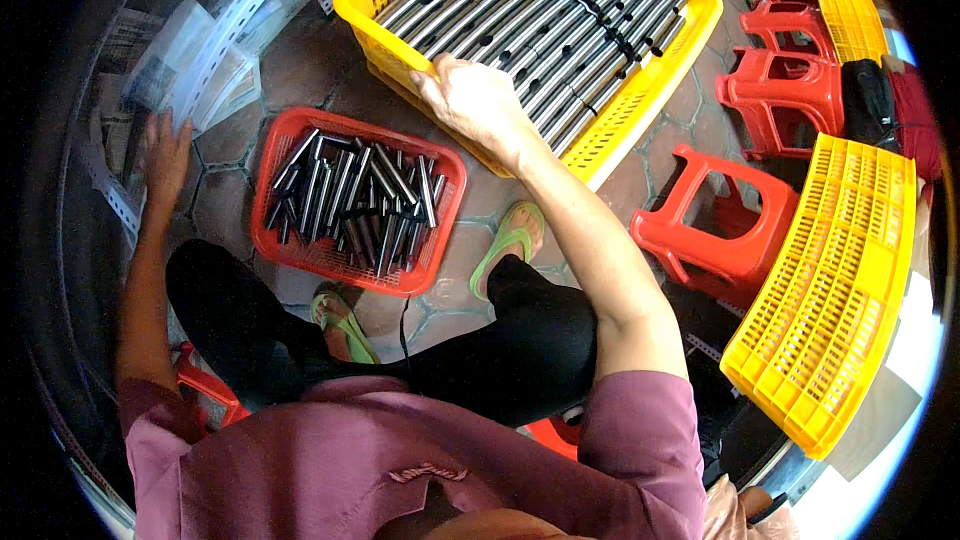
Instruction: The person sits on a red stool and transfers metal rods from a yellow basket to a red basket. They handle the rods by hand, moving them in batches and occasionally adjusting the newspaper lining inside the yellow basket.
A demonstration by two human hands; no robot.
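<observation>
My right hand [475, 110] is closed around the near-left rim of a yellow plastic basket [395, 60]. Rows of shiny metal tubes [545, 25] with dark fittings lie side by side in that basket. At the far left, my left hand [165, 165] has its fingers stretched out and apart, against or just beside the white perforated metal rail [205, 70] of a rack; whether it touches is hard to tell. A red plastic basket [262, 195] stands on the floor between my arms. It holds a loose heap of short metal and black tubes [355, 195].
Several red plastic stools [720, 200] stand at the right. A yellow crate [820, 290] rests beyond the nearest one, with another yellow crate [848, 10] farther back. Clear plastic packets [225, 90] lie behind the rail. My feet in green flip-flops [500, 245] are close to the red basket.
</observation>
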